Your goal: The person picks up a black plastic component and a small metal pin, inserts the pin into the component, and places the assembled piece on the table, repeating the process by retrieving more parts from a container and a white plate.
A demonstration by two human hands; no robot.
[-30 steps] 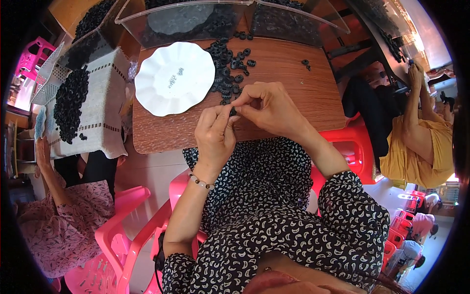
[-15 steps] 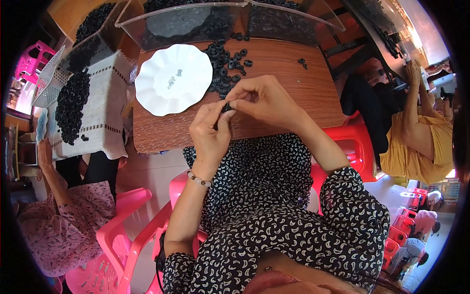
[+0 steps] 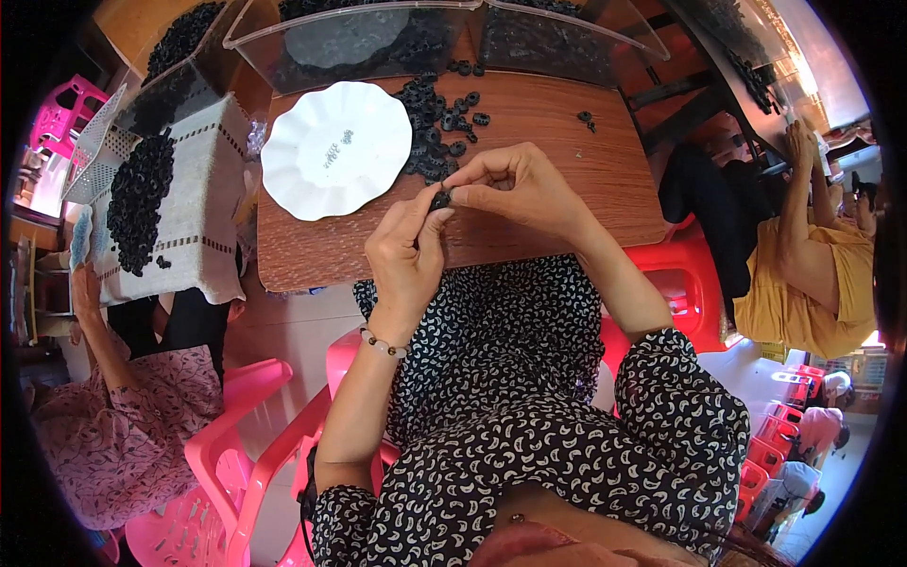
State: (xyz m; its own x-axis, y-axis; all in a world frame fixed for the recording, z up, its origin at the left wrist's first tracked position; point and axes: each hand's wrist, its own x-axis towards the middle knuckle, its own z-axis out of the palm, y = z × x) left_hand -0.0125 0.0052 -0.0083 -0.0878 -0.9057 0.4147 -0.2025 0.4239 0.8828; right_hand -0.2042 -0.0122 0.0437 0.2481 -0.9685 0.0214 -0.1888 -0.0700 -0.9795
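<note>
A small black ring-like part (image 3: pixel 440 200) is pinched between the thumb and fingers of my left hand (image 3: pixel 404 248), just over the near part of the brown table (image 3: pixel 586 203). My right hand (image 3: pixel 534 197) meets it from the right, thumb and forefinger closed at the part's upper edge. Whatever those right fingertips hold is too small to make out. Beyond my left hand lies a white scalloped plate (image 3: pixel 293 142) with a few tiny silvery bits (image 3: pixel 347 138) on it. A loose heap of similar black parts (image 3: pixel 430 118) spreads beside the plate, beyond my hands.
Clear plastic bins (image 3: pixel 368 52) of black parts line the table's far edge. Two small black parts (image 3: pixel 587 120) lie at the far right. Left, another person's cloth-covered table (image 3: pixel 203 189) bears a black heap (image 3: pixel 140 203). A co-worker in yellow (image 3: pixel 812 274) sits at right.
Both hands stay together at the black part. My right fingertips have shifted slightly, showing more of the part between the hands.
</note>
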